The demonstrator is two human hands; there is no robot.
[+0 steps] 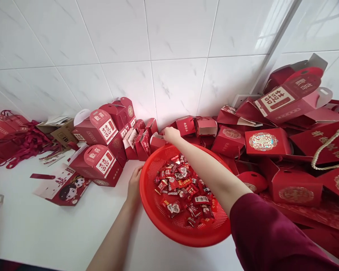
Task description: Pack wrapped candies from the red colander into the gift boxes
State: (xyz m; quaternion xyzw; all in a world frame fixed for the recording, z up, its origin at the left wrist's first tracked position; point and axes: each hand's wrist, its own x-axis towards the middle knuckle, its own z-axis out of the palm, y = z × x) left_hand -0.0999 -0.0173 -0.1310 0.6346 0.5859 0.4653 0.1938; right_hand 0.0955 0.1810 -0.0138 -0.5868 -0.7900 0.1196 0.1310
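Note:
A round red plastic basket stands on the white table and holds many small wrapped sweets in red packaging. My left hand is closed on its left rim, the fingertips partly hidden. Reaching across the basket, my right hand is closed just beyond the far rim, against a small red paper box. What its fingers hold is hidden from me. More small red boxes stand upright in a cluster left of that one.
Larger red gift boxes are stacked left of the basket, near a flattened printed box and a heap of dark red ribbons. Red boxes and a rope-handled bag pile up at right. A tiled wall bounds the back.

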